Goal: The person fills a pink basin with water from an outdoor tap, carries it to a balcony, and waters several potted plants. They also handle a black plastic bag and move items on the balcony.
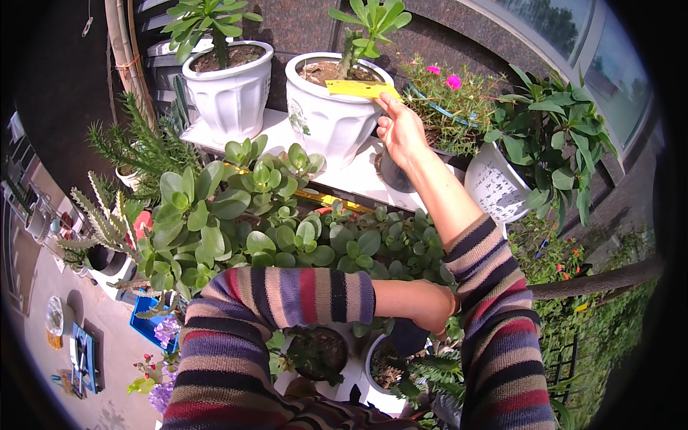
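Observation:
My right hand [402, 129] pinches one end of a yellow strip [355, 88], which looks like a sticky insect trap with small dark specks. The strip lies across the soil and rim of a white ceramic pot [328, 121]. In that pot grows a thick-stemmed plant [371, 27] with long green leaves. Lower down, my left hand [436, 307] reaches rightward under my right forearm, over jade plants [306, 236]. My right sleeve partly covers its fingers, so whether it holds anything cannot be seen. A dark object [407, 337] is just below it.
A second white pot [231, 91] stands left on the white shelf [269, 129]. Right of my right hand are pink-flowered portulaca [462, 107] and a leafy plant in a white pot with writing [494, 183]. Spiny cacti [102, 215] border the left side. A branch [596, 279] extends at right.

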Demonstrator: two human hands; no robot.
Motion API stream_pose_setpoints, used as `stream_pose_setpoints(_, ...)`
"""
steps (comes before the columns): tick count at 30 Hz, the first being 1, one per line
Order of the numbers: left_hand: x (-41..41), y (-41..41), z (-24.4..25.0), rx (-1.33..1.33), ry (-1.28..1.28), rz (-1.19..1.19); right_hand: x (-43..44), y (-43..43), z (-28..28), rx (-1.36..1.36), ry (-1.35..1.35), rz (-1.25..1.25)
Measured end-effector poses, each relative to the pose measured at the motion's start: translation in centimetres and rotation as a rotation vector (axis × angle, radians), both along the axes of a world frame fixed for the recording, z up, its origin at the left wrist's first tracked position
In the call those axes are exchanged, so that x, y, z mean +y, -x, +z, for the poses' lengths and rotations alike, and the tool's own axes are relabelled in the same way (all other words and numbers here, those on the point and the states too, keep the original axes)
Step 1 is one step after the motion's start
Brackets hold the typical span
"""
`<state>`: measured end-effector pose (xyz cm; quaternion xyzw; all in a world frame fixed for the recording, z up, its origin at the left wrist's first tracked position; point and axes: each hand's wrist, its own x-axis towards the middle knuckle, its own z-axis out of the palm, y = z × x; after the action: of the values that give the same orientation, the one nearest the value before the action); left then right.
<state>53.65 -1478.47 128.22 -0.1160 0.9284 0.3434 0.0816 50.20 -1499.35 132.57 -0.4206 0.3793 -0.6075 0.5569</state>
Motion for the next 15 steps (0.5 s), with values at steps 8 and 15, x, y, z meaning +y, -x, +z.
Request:
stream_pose_setpoints(8,-0.1,-0.5,0.3,-0.034,-0.016,-0.002,0.0,-0.9,0.4,0.288,0.019,-0.045)
stream_pose_setpoints(15,0.6,1.1,-0.1,-0.02,0.013,-0.038,0.7,0.1,1.0,0.384,0.038,0.007)
